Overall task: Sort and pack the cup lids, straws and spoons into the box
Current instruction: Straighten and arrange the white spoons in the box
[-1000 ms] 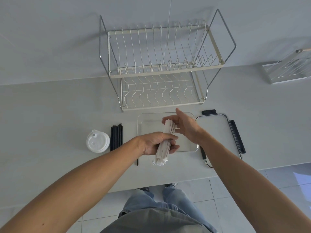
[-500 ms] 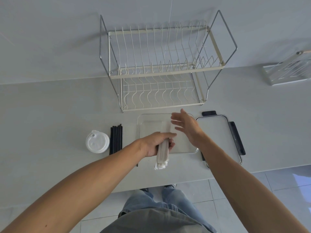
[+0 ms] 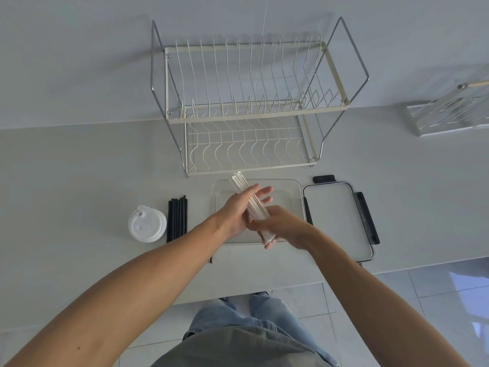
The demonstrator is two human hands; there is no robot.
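Bundle: a pack of white wrapped sticks [image 3: 251, 207], likely the spoons or paper-sleeved straws (I cannot tell which), is being held slanted above the clear box [image 3: 293, 186], its far end pointing toward the dish rack [image 3: 248, 102].
Left hand: the left hand [image 3: 238, 213] is lying along the bundle's left side, palm against it, fingers stretched out rather than curled.
Right hand: the right hand [image 3: 280, 226] is wrapping around the near end, closing on the bundle from the right.
Handling: the pack is looking light and fairly stiff as a group, but loose pieces are likely to slide or fan out; squeezing at both ends, or around the middle, should be keeping them aligned.
Box: it is sitting open on the counter [image 3: 79, 168], directly under both hands, seemingly holding nothing yet.
Waiting items: black straws [image 3: 177, 218] and a white cup lid [image 3: 147, 227] are lying left of the box, just beside each other.
Box lid: the box lid [image 3: 336, 221] is resting to the right.
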